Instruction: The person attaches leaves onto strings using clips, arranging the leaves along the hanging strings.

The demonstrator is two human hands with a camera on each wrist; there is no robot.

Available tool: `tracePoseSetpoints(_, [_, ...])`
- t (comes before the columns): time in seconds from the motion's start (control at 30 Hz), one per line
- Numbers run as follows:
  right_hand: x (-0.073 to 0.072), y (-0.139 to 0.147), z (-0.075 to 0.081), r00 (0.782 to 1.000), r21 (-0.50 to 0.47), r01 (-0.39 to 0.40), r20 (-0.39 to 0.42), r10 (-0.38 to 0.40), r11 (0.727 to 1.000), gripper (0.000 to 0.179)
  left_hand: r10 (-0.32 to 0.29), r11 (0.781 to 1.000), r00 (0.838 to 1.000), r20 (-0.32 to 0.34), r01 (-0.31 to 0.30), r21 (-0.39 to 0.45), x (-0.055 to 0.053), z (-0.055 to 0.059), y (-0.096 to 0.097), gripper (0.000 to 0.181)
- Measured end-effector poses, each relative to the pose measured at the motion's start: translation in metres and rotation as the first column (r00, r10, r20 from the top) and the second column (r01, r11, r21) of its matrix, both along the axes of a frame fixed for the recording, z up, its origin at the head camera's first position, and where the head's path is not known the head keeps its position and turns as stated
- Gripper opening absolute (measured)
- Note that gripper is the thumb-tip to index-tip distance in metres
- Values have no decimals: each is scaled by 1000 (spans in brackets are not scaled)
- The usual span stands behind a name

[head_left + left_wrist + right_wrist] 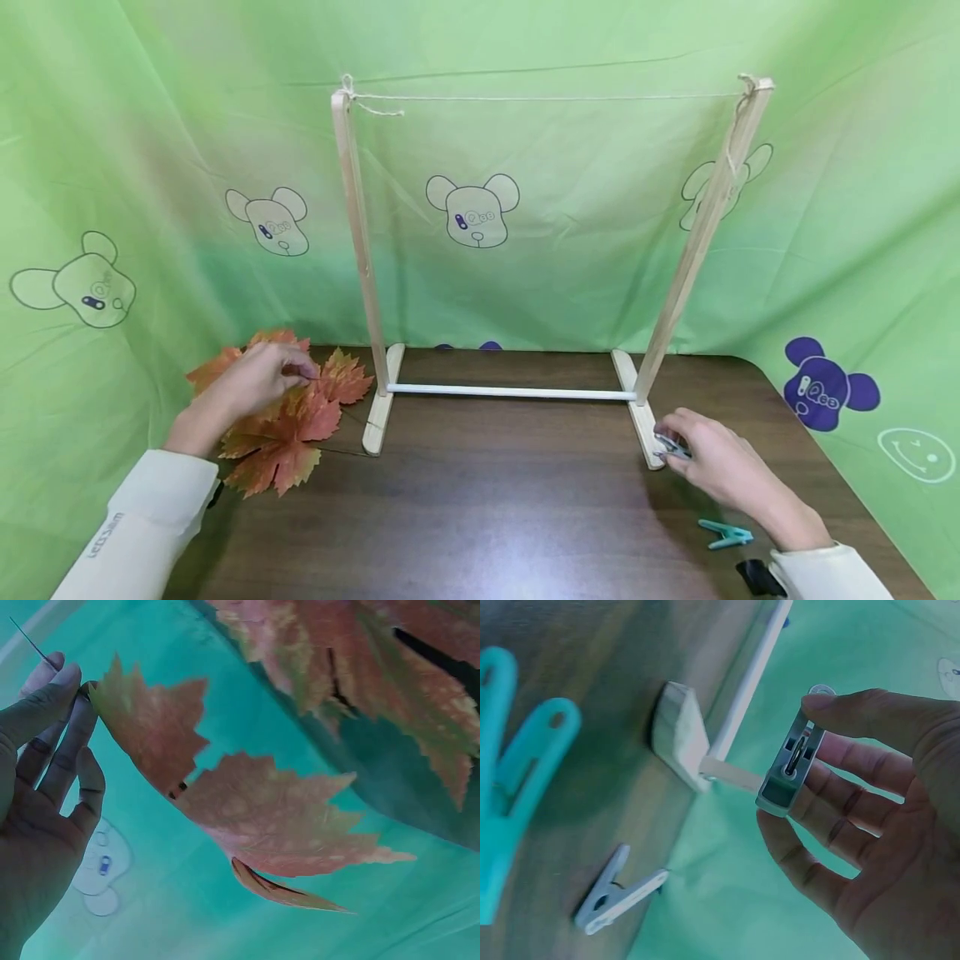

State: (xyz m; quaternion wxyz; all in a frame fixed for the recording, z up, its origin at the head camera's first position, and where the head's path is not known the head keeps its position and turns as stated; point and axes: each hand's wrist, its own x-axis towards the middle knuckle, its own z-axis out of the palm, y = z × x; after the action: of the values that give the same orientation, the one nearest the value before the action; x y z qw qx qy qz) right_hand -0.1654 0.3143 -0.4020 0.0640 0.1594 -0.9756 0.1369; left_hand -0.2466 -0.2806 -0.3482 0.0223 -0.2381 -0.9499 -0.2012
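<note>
Apparent pick-up step: left hand (262,377) pinches jagged orange-red leaf (154,731); right hand (723,458) grips grey-blue plastic clip (789,769). Next move presumably requires raising both.

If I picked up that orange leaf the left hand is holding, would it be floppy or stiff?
Probably light: the leaf looks thin, and the left hand pinches it only at one end. It's likely more bendy than stiff, since it curves along its length. Its jagged points might snag on the other leaves.
</note>
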Motion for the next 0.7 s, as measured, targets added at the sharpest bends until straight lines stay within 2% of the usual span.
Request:
tracePoseSetpoints(0.27, [-5, -3, 8, 997, -10, -54, -61, 53, 998, 27, -36, 997, 999, 18, 34, 67, 6, 14, 13, 23])
tracePoseSetpoints(0.5, [-5, -7, 13, 994, -18, -66, -87, 64, 998, 25, -29, 996, 1000, 10, 28, 88, 8, 19, 23, 20])
tracePoseSetpoints(0.7, [-8, -12, 20, 993, -34, -77, -95, 74, 996, 24, -42, 995, 996, 81, 34, 95, 11, 26, 33, 19])
